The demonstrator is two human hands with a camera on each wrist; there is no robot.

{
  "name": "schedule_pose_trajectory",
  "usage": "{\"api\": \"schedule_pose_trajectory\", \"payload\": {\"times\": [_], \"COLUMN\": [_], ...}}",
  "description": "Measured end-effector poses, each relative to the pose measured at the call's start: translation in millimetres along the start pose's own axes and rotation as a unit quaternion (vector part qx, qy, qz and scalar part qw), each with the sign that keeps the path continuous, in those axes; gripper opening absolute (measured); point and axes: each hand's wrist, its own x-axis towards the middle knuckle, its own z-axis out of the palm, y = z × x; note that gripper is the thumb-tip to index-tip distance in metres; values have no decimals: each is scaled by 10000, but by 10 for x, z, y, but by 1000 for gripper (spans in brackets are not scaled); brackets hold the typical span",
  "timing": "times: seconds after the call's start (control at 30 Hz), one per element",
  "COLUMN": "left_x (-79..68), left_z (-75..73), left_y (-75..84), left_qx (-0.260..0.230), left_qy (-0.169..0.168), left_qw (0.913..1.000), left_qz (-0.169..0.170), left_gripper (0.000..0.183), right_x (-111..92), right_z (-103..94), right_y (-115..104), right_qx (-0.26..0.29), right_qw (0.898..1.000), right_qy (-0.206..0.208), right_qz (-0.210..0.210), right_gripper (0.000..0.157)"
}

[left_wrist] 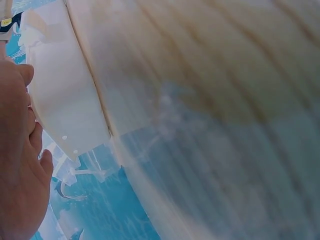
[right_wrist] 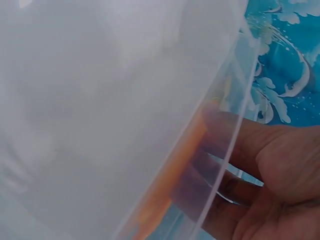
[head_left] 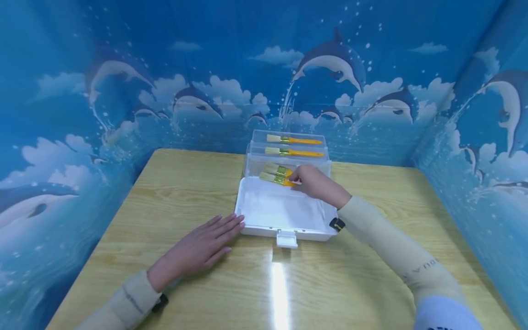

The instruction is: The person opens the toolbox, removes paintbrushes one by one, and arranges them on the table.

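A white plastic storage box (head_left: 284,213) lies open on the table, its clear stepped trays (head_left: 256,170) raised at the back. My right hand (head_left: 318,184) reaches over the lowest tray and pinches the orange handle of a paintbrush (head_left: 271,178). Just behind that brush lies a wider paintbrush (head_left: 277,169), its handle partly hidden by my fingers. In the right wrist view, thumb and fingers are around the orange handle (right_wrist: 180,160), seen partly through clear plastic. My left hand (head_left: 202,245) lies with fingers straight, fingertips touching the box's front left corner.
Two more paintbrushes lie in the upper trays, one paintbrush (head_left: 294,139) above the other paintbrush (head_left: 294,152). A latch (head_left: 286,239) juts from the box's front. The wooden table (head_left: 185,192) is bordered by a blue dolphin-print backdrop (head_left: 231,55).
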Motion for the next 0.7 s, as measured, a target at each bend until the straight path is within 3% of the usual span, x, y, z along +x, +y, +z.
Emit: {"api": "schedule_pose_trajectory", "payload": {"times": [0.27, 0.7], "left_x": [-1, -5], "left_z": [22, 41], "left_y": [-10, -17], "left_qx": [30, 143], "left_qy": [17, -112], "left_qw": [10000, 9998], "left_qz": [-52, -32], "left_gripper": [63, 66], "right_x": [-16, -17], "right_z": [21, 25], "right_y": [-2, 17], "right_qx": [-97, -776], "right_qw": [9995, 9962], "right_qy": [294, 219], "right_qz": [-22, -328], "right_gripper": [17, 15]}}
